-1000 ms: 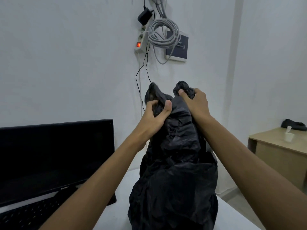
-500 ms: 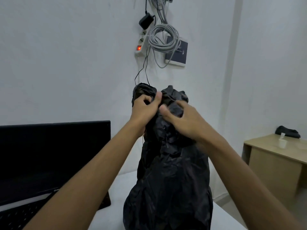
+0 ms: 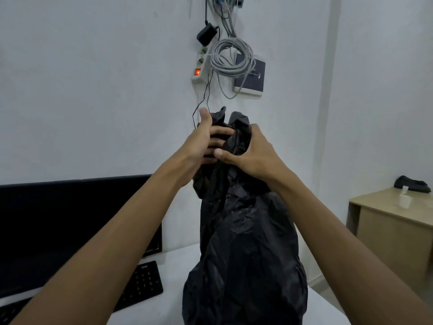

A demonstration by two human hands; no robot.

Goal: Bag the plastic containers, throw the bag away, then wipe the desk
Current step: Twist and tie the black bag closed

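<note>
A black plastic bag (image 3: 246, 266) stands upright and bulging on the white desk (image 3: 173, 299), right of centre and near the viewer; its film is opaque, so what it holds cannot be told. Both hands clamp its gathered neck. The left hand (image 3: 201, 144) curls around the left side of the bunched top, thumb raised. The right hand (image 3: 253, 156) grips the right side, thumb laid across toward the left hand's fingers. To the left sit a dark monitor (image 3: 70, 231) and black keyboard (image 3: 140, 287); far right, a wooden table (image 3: 396, 226). Compared with half a second ago, the hands sit closer together and the neck is bunched tighter between them.
</note>
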